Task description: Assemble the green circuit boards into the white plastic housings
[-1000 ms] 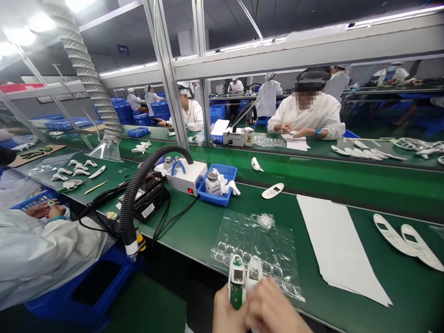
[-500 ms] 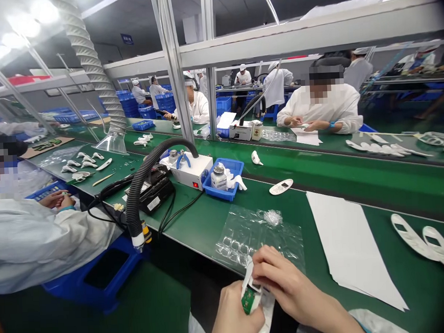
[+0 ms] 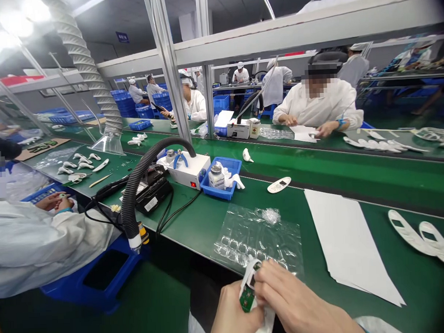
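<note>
A white plastic housing (image 3: 265, 325) with a green circuit board (image 3: 247, 300) inside it is held low in front of me, at the table's near edge. My left hand (image 3: 234, 313) is wrapped round its left side, the thumb beside the board. My right hand (image 3: 292, 296) grips the upper right part of the housing, fingers bent together near a small dark window. The fingers cover much of the piece. Just beyond the hands lies a clear plastic bag (image 3: 261, 233) with rows of small clear squares on it.
Paper sheets (image 3: 352, 244) and white shells (image 3: 412, 236) lie right. A blue tray (image 3: 223, 191) with a bottle, a white box (image 3: 187, 172) and a black hose (image 3: 129, 190) stand left of centre. A co-worker's sleeve (image 3: 45, 243) is at the left.
The right-hand fingers have shifted down and right on the housing, uncovering more of its white upper frame. The view has moved slightly. Across the table, a co-worker's hands have moved lower and apart.
</note>
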Tool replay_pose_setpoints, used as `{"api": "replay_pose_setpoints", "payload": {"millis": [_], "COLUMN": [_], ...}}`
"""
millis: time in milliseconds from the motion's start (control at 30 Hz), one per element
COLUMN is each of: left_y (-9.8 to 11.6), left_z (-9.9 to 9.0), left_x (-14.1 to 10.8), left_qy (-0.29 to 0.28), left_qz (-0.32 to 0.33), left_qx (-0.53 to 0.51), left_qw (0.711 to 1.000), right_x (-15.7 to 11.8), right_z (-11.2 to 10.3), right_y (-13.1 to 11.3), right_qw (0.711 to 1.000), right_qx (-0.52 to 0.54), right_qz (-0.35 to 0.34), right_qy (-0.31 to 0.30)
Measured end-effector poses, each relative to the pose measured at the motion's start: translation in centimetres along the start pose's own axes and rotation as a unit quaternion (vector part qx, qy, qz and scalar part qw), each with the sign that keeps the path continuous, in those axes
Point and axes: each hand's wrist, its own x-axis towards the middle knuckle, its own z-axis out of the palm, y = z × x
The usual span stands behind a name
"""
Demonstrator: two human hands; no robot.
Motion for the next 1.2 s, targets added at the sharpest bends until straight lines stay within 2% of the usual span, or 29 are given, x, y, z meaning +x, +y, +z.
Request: {"api": "replay_pose_setpoints", "payload": {"millis": [67, 133, 167, 200, 233, 333, 400, 433, 500, 567, 667, 767, 967, 1200], "left_y": [-0.3, -0.9, -1.1, -1.3, -1.4, -1.3, -1.1, -1.1, -1.1, -1.3, -1.5, -1.7, -1.5, -1.0], "left_z": [-0.4, -1.0, -1.2, -1.4, -1.6, -1.5, -1.1, -0.9, -0.4, 0.0, 0.4, 0.7, 1.4, 1.5], "left_x": [0.2, 0.4, 0.4, 0.4, 0.4, 0.1, 0.0, -0.1, -0.2, -0.2, -0.2, -0.1, 0.1, -0.3], "left_qy": [0.013, 0.055, 0.077, 0.093, 0.104, 0.109, 0.123, 0.135, 0.158, 0.17, 0.17, 0.155, 0.13, 0.133], "left_qz": [-0.01, -0.037, -0.052, -0.066, -0.075, -0.084, -0.082, -0.081, -0.081, -0.084, -0.092, -0.09, -0.083, -0.083], "left_qx": [-0.074, -0.119, -0.131, -0.143, -0.156, -0.195, -0.214, -0.221, -0.235, -0.249, -0.261, -0.252, -0.192, -0.177], "left_qw": [0.997, 0.991, 0.987, 0.983, 0.979, 0.971, 0.966, 0.962, 0.956, 0.95, 0.946, 0.951, 0.969, 0.972], "right_x": [-0.4, -0.3, -0.1, 0.2, 0.6, 1.4, 1.4, 1.1, 0.2, -1.3, -3.7, -5.3, -5.9, -6.0], "right_z": [-0.4, -0.9, -1.1, -1.1, -1.1, -0.4, 0.1, 0.4, 0.6, 0.7, 1.1, 2.2, 4.6, 5.4], "right_y": [-0.2, 1.5, 3.2, 5.3, 7.7, 14.4, 16.6, 16.8, 15.5, 12.9, 8.8, 6.5, 6.0, 5.7], "right_qw": [0.997, 0.99, 0.982, 0.965, 0.953, 0.939, 0.937, 0.936, 0.934, 0.931, 0.924, 0.913, 0.887, 0.866], "right_qx": [0.074, 0.127, 0.129, 0.106, 0.089, 0.06, 0.041, 0.033, 0.022, 0.024, 0.038, 0.046, 0.055, 0.086], "right_qz": [-0.001, 0.053, 0.103, 0.199, 0.254, 0.314, 0.328, 0.333, 0.342, 0.354, 0.376, 0.402, 0.448, 0.466], "right_qy": [-0.005, 0.043, 0.092, 0.133, 0.141, 0.13, 0.115, 0.11, 0.103, 0.089, 0.06, 0.052, 0.094, 0.158]}}
